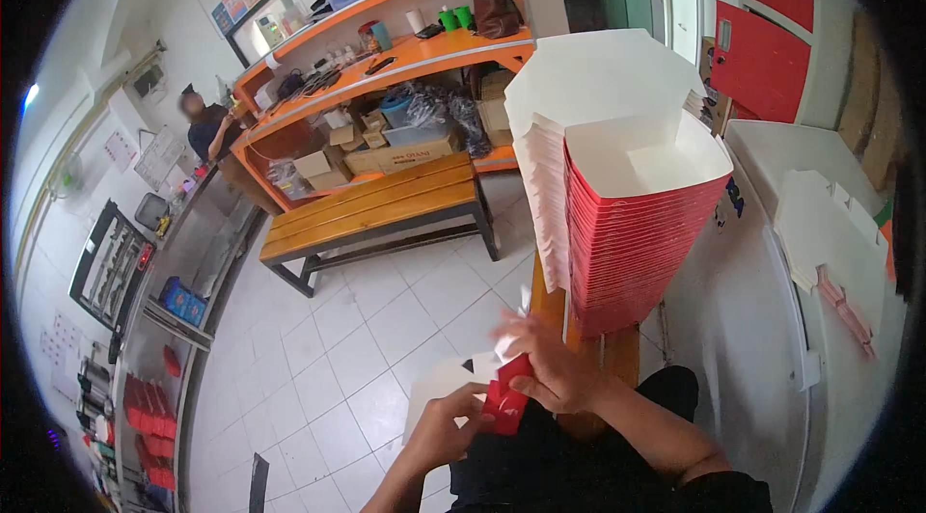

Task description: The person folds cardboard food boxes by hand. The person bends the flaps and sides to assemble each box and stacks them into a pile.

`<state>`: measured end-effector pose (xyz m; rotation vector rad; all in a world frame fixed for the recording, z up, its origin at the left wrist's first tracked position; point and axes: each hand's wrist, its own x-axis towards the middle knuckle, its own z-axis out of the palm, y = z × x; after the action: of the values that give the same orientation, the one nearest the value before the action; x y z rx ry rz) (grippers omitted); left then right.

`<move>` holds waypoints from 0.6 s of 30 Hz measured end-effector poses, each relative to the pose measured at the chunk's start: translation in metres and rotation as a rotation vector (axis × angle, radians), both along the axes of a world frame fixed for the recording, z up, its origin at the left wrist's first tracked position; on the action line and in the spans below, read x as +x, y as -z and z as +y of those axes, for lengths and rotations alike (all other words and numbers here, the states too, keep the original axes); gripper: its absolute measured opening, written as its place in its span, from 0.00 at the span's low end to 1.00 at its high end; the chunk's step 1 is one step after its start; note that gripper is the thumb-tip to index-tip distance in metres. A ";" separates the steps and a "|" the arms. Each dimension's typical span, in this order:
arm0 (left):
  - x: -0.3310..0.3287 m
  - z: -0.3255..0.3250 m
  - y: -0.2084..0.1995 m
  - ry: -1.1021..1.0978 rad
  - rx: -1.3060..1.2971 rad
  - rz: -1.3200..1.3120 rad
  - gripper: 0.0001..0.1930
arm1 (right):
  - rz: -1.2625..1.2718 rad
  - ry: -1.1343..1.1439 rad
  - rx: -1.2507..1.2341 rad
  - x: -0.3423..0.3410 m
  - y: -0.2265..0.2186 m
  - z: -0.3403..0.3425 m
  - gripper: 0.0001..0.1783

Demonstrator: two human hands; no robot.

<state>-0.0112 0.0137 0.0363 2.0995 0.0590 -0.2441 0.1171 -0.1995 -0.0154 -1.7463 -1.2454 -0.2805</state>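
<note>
A red-and-white cardboard food box, partly folded, is held low in front of my body. My left hand is closed on its left side, thumb and fingers pinching the red card. From the right, my right hand grips the upper part of the same card; its fingertips are blurred by motion. A pale inner panel of the box spreads out behind my left hand. Just beyond my right hand, a tall stack of nested red boxes with white insides and raised white lids stands on a wooden bench.
Another slatted bench stands ahead on the tiled floor. Behind it is an orange shelf unit with cartons and bags. Flat white box blanks lie at the right. Far left, a person stands by a counter; red boxes fill a lower shelf.
</note>
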 end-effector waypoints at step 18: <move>-0.017 -0.010 0.034 -0.109 0.183 -0.163 0.09 | 0.111 -0.287 -0.421 -0.013 0.022 0.006 0.19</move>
<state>-0.0277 0.0041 0.0019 2.2828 0.1017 -0.0014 0.1045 -0.1938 -0.0375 -1.8659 -1.5287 0.2615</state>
